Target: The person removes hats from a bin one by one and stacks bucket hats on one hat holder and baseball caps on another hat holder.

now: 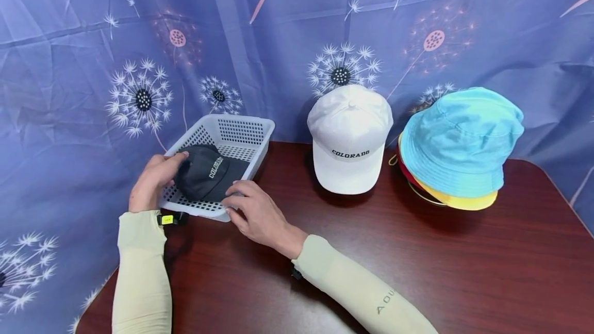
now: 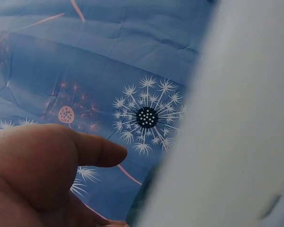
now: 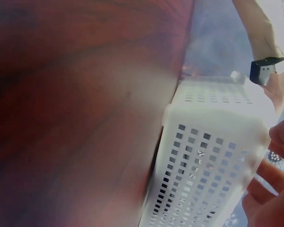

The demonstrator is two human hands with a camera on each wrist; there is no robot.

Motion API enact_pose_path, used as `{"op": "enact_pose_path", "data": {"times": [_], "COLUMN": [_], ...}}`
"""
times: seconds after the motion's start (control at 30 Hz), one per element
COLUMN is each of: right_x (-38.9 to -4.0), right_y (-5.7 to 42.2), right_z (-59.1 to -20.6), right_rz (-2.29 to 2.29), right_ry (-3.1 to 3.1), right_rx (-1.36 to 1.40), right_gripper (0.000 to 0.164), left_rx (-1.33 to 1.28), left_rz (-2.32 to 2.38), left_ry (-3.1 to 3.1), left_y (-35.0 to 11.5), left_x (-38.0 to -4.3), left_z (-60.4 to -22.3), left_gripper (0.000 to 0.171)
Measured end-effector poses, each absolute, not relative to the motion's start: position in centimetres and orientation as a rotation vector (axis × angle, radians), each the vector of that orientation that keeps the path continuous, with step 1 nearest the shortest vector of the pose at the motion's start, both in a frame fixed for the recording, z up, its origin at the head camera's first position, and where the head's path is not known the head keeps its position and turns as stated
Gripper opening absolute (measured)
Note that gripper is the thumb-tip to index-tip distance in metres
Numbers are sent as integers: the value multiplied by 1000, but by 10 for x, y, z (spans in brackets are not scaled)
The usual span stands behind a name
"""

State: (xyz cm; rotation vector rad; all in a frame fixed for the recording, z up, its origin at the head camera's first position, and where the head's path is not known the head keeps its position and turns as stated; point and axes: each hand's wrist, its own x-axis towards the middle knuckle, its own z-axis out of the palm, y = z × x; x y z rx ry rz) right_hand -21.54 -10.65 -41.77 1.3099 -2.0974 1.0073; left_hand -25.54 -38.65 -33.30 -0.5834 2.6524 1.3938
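Observation:
A black cap (image 1: pixel 204 174) lettered COLORADO lies inside a light grey perforated plastic basket (image 1: pixel 243 117), its brim toward the right. My left hand (image 1: pixel 153 179) is at the basket's left side, thumb extended against the cap's crown; its other fingers are partly hidden. In the left wrist view the thumb (image 2: pixel 102 150) is straight, and a pale blurred surface covers the right side. My right hand (image 1: pixel 260 215) rests at the basket's front right rim beside the brim, fingers loosely bent. The right wrist view shows those fingers (image 3: pixel 272 177) by the rim of the basket (image 3: pixel 203 156).
A white COLORADO cap (image 1: pixel 351 138) stands right of the basket on the dark red-brown table (image 1: pixel 371 236). Farther right is a stack of bucket hats, light blue (image 1: pixel 459 143) on top, yellow (image 1: pixel 473 202) and red beneath. Blue dandelion-print cloth (image 1: pixel 287 55) hangs behind.

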Motion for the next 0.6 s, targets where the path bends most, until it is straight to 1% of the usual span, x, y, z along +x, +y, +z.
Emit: {"op": "enact_pose_path", "data": {"times": [0.07, 0.13, 0.3, 0.37, 0.6], "right_x": [-217, -217, -217, -217, -216], "right_y": [-107, -107, -107, -106, -106], "right_z": [-417, -416, -415, -415, -416], "right_rz": [994, 999, 1014, 1021, 1044], "right_ry": [-2079, -2076, -2092, -2097, -2115], "right_rx": [1335, 1355, 1369, 1366, 1350], "right_gripper": [16, 15, 14, 14, 14], "left_rx": [-596, -602, -567, -541, -425], "left_rz": [1363, 1344, 1373, 1403, 1424], "left_ry": [2664, 2671, 2697, 2707, 2757], "left_y": [-386, -384, -381, -379, -372], "left_x": [-255, -255, -255, -257, -256], "left_z": [-332, -332, -336, -338, -334], "left_gripper": [64, 61, 78, 81, 67]}}
